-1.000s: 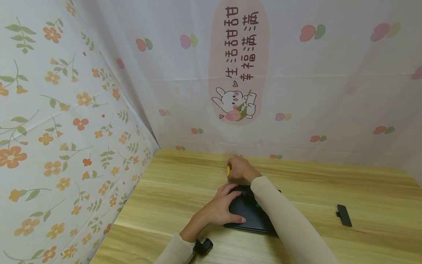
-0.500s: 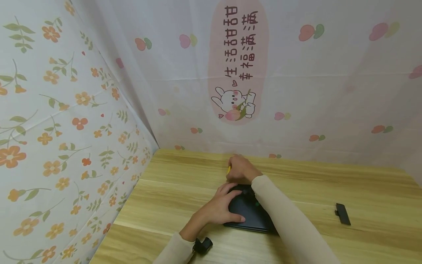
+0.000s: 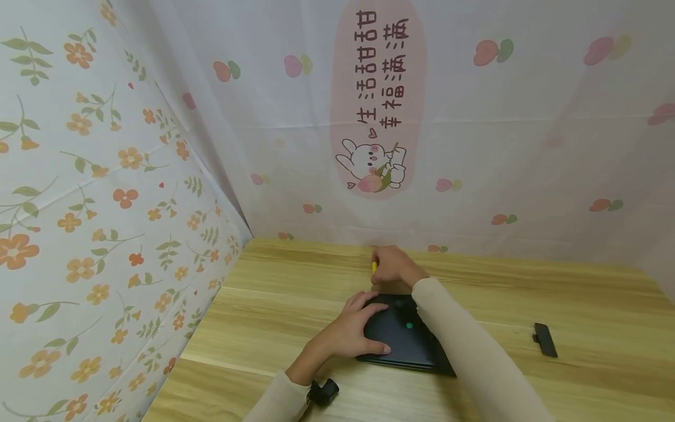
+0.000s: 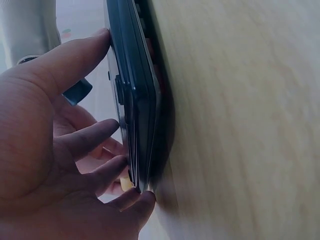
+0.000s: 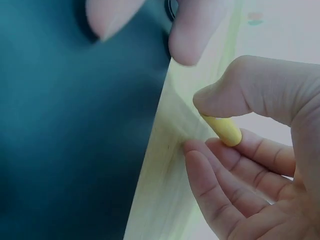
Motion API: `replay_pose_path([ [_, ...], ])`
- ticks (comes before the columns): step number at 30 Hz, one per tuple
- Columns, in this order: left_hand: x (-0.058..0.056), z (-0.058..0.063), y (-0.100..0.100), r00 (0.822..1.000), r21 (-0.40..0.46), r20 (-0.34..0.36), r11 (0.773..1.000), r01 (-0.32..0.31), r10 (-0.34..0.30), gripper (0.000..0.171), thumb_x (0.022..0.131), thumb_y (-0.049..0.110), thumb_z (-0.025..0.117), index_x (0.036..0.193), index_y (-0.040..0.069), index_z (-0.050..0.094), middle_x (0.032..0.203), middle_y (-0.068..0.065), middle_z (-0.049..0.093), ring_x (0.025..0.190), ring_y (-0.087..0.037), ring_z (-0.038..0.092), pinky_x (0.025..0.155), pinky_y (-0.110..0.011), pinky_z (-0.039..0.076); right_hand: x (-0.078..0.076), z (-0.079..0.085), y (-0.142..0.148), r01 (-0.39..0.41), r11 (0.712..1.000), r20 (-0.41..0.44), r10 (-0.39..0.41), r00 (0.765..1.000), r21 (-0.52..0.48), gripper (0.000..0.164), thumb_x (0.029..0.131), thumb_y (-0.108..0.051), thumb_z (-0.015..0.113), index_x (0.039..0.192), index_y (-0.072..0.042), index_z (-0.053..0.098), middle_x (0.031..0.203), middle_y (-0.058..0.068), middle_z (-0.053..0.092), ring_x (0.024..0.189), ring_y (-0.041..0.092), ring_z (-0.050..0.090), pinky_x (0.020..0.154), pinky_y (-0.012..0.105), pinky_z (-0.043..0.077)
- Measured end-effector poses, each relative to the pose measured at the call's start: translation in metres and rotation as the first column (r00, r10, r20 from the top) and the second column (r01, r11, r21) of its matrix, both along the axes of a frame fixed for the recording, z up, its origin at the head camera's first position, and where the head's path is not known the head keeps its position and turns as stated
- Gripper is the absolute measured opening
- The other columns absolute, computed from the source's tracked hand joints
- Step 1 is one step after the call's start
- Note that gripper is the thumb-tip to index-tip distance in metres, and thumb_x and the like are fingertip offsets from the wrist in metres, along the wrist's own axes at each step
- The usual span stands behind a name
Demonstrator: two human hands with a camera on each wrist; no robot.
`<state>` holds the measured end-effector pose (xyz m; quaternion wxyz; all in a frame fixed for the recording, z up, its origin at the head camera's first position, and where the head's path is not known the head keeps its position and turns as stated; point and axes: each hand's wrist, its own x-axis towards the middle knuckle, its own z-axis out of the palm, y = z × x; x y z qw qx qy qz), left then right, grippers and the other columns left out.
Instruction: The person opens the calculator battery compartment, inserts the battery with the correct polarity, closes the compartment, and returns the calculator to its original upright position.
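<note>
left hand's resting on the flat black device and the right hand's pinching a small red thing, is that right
Not quite: the small thing pinched by the right hand is yellow, not red, as the right wrist view shows. The left hand does rest on the flat black device.

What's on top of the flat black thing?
The left hand touches the flat black thing, and a green dot shows on top. The right sleeve hides part in the head view; I can't see what's there.
</note>
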<state>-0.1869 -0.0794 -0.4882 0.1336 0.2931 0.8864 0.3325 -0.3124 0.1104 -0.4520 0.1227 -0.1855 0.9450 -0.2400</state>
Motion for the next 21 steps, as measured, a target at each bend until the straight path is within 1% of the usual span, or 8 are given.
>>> replay_pose_path([
  [3, 0.0, 0.0, 0.0, 1.0, -0.001, 0.005, 1.0, 0.0, 0.0, 0.079, 0.092, 0.042, 0.088, 0.16, 0.015, 0.058, 0.178, -0.006, 0.03, 0.166, -0.038, 0.015, 0.127, -0.063, 0.028, 0.003, 0.002, 0.004, 0.012, 1.0, -0.009, -0.012, 1.0, -0.001, 0.029, 0.082, -0.01, 0.084, 0.107, -0.004, 0.07, 0.092, 0.006, 0.065, 0.08, 0.024, 0.06, 0.071, 0.036, 0.051],
  [5, 0.0, 0.001, 0.0, 1.0, 0.001, 0.006, 1.0, 0.001, -0.001, 0.079, 0.092, 0.042, 0.088, 0.16, 0.015, 0.058, 0.178, -0.006, 0.03, 0.166, -0.038, 0.015, 0.127, -0.063, 0.028, 0.003, 0.002, 0.008, 0.019, 1.0, -0.001, -0.019, 1.0, -0.004, 0.033, 0.081, -0.009, 0.084, 0.111, -0.003, 0.071, 0.093, 0.007, 0.066, 0.08, 0.023, 0.06, 0.071, 0.036, 0.05],
  [12, 0.001, 0.001, 0.0, 1.0, 0.0, 0.006, 1.0, 0.0, 0.0, 0.079, 0.092, 0.042, 0.088, 0.16, 0.015, 0.058, 0.178, -0.005, 0.03, 0.166, -0.039, 0.015, 0.127, -0.064, 0.028, 0.008, 0.009, 0.023, 0.015, 0.998, 0.042, -0.013, 0.999, -0.053, 0.049, 0.08, -0.009, 0.08, 0.127, 0.002, 0.069, 0.109, 0.014, 0.071, 0.089, 0.028, 0.065, 0.077, 0.041, 0.055],
  [16, 0.001, 0.001, 0.001, 1.0, -0.002, 0.001, 1.0, 0.001, -0.001, 0.079, 0.092, 0.042, 0.088, 0.16, 0.015, 0.058, 0.178, -0.006, 0.03, 0.166, -0.038, 0.016, 0.126, -0.064, 0.029, 0.008, 0.01, 0.031, 0.002, 0.997, 0.051, 0.002, 0.999, -0.083, 0.048, 0.08, -0.006, 0.079, 0.126, 0.002, 0.069, 0.112, 0.014, 0.071, 0.093, 0.029, 0.066, 0.08, 0.043, 0.056],
  [21, 0.001, 0.001, 0.001, 1.0, -0.006, 0.001, 1.0, 0.001, -0.001, 0.08, 0.092, 0.042, 0.088, 0.16, 0.015, 0.057, 0.178, -0.006, 0.03, 0.166, -0.038, 0.016, 0.126, -0.063, 0.029, 0.011, 0.012, 0.04, -0.006, 0.992, 0.065, 0.015, 0.998, -0.126, 0.045, 0.081, -0.005, 0.081, 0.123, 0.002, 0.068, 0.108, 0.013, 0.072, 0.092, 0.028, 0.067, 0.081, 0.043, 0.056],
])
